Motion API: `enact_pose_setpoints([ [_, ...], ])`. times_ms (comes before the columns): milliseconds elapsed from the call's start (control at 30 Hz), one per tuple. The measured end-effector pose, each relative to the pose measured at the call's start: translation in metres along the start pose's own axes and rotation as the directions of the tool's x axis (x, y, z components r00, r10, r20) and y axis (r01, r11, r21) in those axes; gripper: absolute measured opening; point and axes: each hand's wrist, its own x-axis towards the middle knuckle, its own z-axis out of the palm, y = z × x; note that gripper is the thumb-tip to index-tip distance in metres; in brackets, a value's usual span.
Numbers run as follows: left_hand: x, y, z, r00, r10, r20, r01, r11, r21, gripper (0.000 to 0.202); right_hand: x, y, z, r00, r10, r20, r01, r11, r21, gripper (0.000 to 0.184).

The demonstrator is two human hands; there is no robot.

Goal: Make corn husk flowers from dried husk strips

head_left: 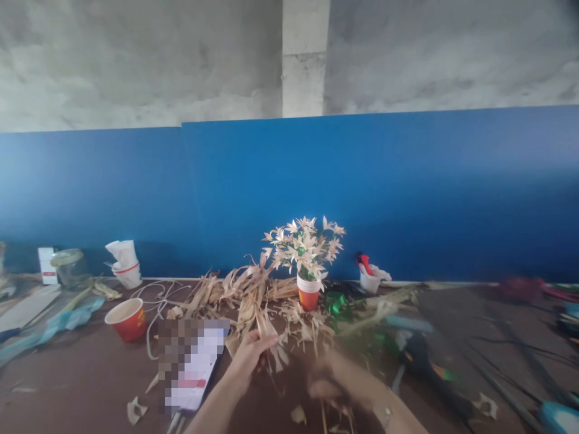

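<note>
Husk (266,323), pinched between the fingers (269,342) of our left hand (251,354), stands above the bench (108,386) before the flowers (307,244). Our right hand (332,375) is blurred, so we cannot tell whether its fingers grip anything. Pixelation masks most of the phone (201,367).

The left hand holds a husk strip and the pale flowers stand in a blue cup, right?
Not blue: the head view shows the pale flowers standing in a red and white cup. The left hand does hold a husk strip.
</note>
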Motion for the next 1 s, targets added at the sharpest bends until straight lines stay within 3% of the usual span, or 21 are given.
enact_pose_setpoints([
  [133, -0.001, 0.000, 0.001, 1.000, -0.019, 0.005, 0.019, 1.000, -0.007, 0.024, 0.008, 0.011, -0.003, 1.000, -0.022, 0.018, 0.023, 0.999, -0.029, 0.017],
  [433, -0.002, 0.001, 0.001, 1.000, 0.021, 0.023, -0.021, 1.000, 0.007, 0.025, -0.006, -0.010, 0.001, 0.999, -0.034, -0.025, 0.031, 0.993, -0.110, 0.013],
  [767, 0.007, -0.007, -0.002, 0.995, 0.051, 0.085, -0.053, 0.998, 0.024, 0.032, -0.004, -0.007, -0.001, 0.996, -0.032, -0.077, 0.017, 0.981, -0.193, 0.014],
  [1000, 0.011, -0.008, -0.003, 0.997, 0.028, 0.075, -0.030, 0.999, 0.029, 0.035, 0.000, -0.005, -0.001, 0.996, 0.004, -0.086, -0.017, 0.987, -0.160, 0.014],
])
